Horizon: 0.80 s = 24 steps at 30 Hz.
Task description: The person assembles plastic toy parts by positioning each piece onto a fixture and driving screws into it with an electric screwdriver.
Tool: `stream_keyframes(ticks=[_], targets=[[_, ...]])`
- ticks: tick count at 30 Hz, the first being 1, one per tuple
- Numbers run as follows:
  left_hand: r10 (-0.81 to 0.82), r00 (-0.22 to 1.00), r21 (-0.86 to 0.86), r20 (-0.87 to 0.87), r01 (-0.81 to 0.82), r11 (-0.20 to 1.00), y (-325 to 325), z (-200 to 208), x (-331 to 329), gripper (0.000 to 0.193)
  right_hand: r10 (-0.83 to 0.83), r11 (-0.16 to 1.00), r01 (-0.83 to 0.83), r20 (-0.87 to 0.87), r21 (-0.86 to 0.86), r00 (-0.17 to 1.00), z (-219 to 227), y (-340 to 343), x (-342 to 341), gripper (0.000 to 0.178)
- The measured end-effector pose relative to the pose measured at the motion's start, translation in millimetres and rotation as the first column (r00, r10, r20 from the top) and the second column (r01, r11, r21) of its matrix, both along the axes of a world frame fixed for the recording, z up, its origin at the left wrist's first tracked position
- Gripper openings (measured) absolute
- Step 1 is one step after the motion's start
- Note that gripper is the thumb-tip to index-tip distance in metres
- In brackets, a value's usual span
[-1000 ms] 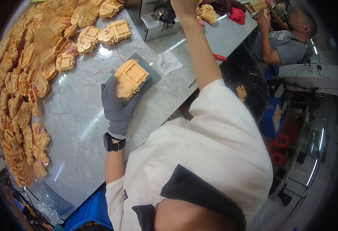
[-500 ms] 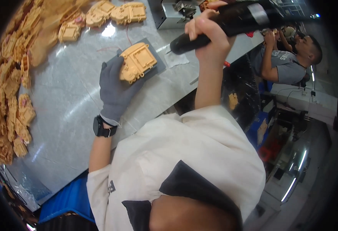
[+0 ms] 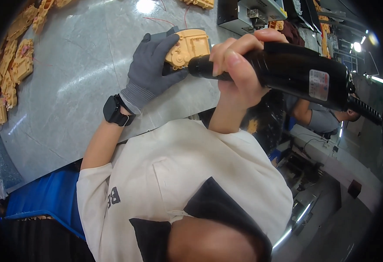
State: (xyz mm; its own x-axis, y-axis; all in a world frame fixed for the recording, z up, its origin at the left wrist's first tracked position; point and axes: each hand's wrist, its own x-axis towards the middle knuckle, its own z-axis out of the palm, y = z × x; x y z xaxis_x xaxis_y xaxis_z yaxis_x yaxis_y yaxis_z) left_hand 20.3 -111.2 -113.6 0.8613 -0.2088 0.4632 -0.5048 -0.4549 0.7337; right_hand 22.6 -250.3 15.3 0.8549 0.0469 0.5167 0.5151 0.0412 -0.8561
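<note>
My left hand (image 3: 150, 70), in a grey glove, grips the left side of a yellow-orange plastic housing (image 3: 196, 43). One finger lies over the housing's edge, and the thumb is just below it. Beneath the housing is a dark grey block (image 3: 172, 30) on the table. A black electric screwdriver (image 3: 294, 70) is held nearly level in my bare right hand (image 3: 239, 59), fingers wrapped round its front part. Its nose is at the housing's lower edge; whether the bit touches a screw is hidden. Thin red wires stick out behind the housing.
Several similar housings (image 3: 22, 61) lie along the left of the grey table (image 3: 78, 100), with more at the far edge. A metal device (image 3: 248, 19) stands at the back right. A blue bin (image 3: 47, 201) sits below the table's near edge. Another person (image 3: 320, 118) is at the right.
My right hand has brought the screwdriver down from above the table to the housing. The left hand still holds the housing. The whole view has shifted, with the table appearing higher.
</note>
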Motion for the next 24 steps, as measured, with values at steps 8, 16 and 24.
stream_keyframes(ticks=[8, 16, 24], targets=[[0.012, 1.0, -0.001, -0.008, -0.012, 1.0, 0, 0, -1, 0.075, 0.001, 0.999, -0.002, -0.018, -0.032, 1.0, -15, 8, 11, 0.041], [0.004, 1.0, -0.028, 0.015, -0.004, 1.0, 2, -1, 2, 0.074, 0.027, 0.988, -0.014, 0.082, -0.156, 0.996, -21, 7, 17, 0.04], [-0.006, 1.0, -0.001, 0.031, 0.006, 1.0, 0, -5, 7, 0.071, 0.105, 0.984, -0.092, 0.081, -0.152, 0.991, -20, 15, 18, 0.043]])
